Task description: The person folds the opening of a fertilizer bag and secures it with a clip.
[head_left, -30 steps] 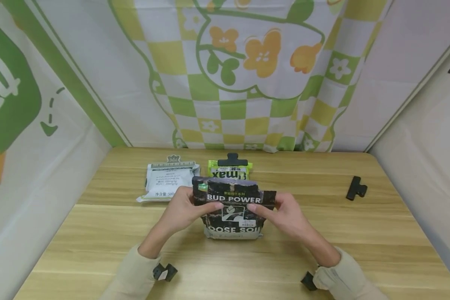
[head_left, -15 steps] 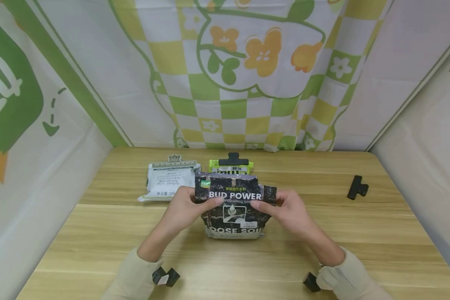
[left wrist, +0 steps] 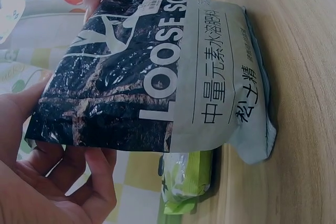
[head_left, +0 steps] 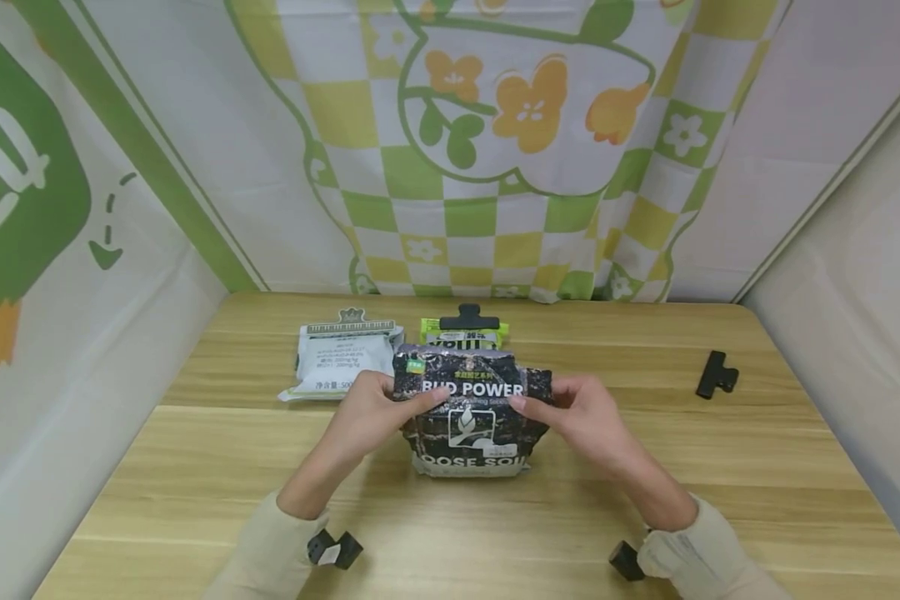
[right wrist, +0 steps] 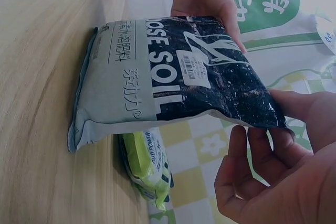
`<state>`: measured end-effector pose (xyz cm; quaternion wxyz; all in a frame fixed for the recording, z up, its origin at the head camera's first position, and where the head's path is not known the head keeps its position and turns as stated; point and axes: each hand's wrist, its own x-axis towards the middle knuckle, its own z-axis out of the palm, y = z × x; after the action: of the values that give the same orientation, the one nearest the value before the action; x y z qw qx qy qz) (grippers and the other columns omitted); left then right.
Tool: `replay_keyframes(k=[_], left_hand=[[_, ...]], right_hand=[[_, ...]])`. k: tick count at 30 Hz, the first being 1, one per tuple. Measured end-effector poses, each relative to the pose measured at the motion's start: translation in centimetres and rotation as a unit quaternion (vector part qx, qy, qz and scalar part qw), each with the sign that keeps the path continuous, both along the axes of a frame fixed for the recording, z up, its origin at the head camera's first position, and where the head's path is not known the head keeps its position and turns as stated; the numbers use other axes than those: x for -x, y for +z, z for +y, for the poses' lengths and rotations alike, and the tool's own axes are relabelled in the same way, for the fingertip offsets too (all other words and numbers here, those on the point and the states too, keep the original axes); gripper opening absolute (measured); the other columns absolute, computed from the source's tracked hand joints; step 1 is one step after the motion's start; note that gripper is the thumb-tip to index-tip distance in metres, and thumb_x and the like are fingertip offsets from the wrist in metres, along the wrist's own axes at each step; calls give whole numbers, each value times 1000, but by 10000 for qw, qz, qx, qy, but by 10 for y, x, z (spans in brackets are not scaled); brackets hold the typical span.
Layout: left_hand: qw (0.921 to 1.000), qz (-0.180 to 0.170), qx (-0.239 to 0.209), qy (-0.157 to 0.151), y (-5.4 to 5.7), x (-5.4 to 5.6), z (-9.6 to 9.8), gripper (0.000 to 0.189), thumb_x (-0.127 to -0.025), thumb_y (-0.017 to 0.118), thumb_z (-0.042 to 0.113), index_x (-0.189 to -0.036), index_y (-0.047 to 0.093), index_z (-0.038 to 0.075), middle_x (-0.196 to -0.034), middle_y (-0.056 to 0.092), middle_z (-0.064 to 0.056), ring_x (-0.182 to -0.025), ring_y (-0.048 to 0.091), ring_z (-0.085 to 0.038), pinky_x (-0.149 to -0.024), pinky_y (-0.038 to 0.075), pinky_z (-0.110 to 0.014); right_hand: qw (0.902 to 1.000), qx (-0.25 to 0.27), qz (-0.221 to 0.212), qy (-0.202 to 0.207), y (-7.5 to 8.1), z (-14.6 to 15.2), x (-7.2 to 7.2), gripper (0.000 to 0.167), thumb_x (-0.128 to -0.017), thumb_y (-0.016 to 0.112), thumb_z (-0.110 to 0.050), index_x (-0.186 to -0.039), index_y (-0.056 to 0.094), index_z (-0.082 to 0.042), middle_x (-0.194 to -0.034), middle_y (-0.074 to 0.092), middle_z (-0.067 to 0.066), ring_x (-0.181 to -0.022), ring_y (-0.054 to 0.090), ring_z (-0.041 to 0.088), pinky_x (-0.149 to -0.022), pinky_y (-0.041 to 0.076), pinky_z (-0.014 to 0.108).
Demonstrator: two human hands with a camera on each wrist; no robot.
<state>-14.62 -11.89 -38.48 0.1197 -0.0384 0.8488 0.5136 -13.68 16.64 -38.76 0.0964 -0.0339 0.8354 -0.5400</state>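
A black and pale grey bag point(head_left: 471, 458) printed "BUD POWER" and "LOOSE SOIL" stands upright in the middle of the wooden table. My left hand point(head_left: 367, 417) pinches its upper left side, thumb on the front and fingers behind. At the upper right side, my right hand point(head_left: 588, 421) holds it the same way. Both wrist views show the bag's lower front point(left wrist: 202, 72), with its bottom edge on the wood. In the right wrist view a barcode sticker point(right wrist: 192, 69) shows on the front. The head view hides most of the fingers behind the bag.
Behind the bag lies a green packet point(head_left: 429, 333) with a black clip point(head_left: 469, 318) on its top, partly covered. A white packet point(head_left: 337, 364) with a decorated clip point(head_left: 351, 321) lies at back left. Another black clip point(head_left: 716, 375) lies on the table's right.
The bag's top has risen slightly and its creased front has straightened out, showing more of the logo. Both hands keep their hold, and the right thumb has slid a little to the right.
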Motion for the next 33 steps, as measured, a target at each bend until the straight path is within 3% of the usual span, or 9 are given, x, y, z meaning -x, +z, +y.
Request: replay_keyframes(k=[7,10,12,14,16,18,22,28,33], left_hand=[[9999,5,64,-127,-3,3,-4,66,-81,86,56,-58,40,16,-52,27,9,-53,26,-11,-50,25,-22],[9987,312,98,-386,-6,3,-7,45,-84,84,55,-87,67,13,-74,63,2,-70,59,-15,-66,53,-28],[9949,780,196,-608,-8,4,-8,60,-87,83,53,-131,66,16,-121,72,-7,-110,69,-28,-95,60,-46],[9862,1403,346,-811,-10,5,-8,85,-89,82,50,-160,41,27,-165,44,-10,-144,51,-39,-115,46,-63],[9691,2137,667,-1033,-11,5,-8,91,-90,81,45,-165,32,31,-177,19,-9,-158,29,-43,-118,35,-74],[9460,2802,919,-1344,-13,7,-8,75,-93,79,37,-159,45,30,-177,20,-7,-160,23,-42,-120,30,-75],[9044,3460,1314,-2126,-14,9,-11,30,-101,70,28,-130,75,21,-161,53,-2,-161,29,-37,-126,25,-69],[8989,3051,1312,-2859,-19,10,-18,39,-97,75,39,-129,76,17,-143,69,-9,-142,59,-33,-119,45,-59],[9015,2866,1194,-3016,-24,12,-24,52,-86,83,46,-130,76,19,-141,69,-12,-127,70,-29,-104,59,-47]], right_hand=[[9993,-227,254,164,-4,2,4,33,-88,85,-34,-91,73,-4,-80,73,3,-74,61,16,-69,48,27],[9939,-272,1008,361,-10,3,5,46,-89,85,-29,-126,67,-8,-121,75,9,-103,70,23,-89,57,37],[9791,-422,1885,640,-14,3,6,54,-91,83,-23,-140,61,-12,-142,65,11,-123,64,28,-104,55,48],[9543,-574,2748,1024,-17,3,7,54,-93,80,-16,-144,62,-17,-155,58,9,-140,54,32,-115,47,58],[9265,-878,3403,1342,-19,4,7,42,-94,78,-15,-136,71,-18,-155,59,7,-147,48,33,-118,42,62],[9087,-1131,3702,1561,-20,4,7,34,-93,80,-18,-127,76,-20,-150,65,3,-147,48,32,-117,41,63],[8986,-1364,3773,1775,-24,7,8,42,-87,87,-27,-127,77,-18,-139,72,1,-140,58,30,-112,48,59],[8908,-1291,3885,1970,-27,9,11,39,-85,89,-23,-120,80,-11,-126,77,14,-119,74,32,-102,59,52],[9025,-1168,3585,2080,-28,10,13,33,-87,87,-22,-117,81,-12,-118,81,7,-114,76,29,-103,59,48]])
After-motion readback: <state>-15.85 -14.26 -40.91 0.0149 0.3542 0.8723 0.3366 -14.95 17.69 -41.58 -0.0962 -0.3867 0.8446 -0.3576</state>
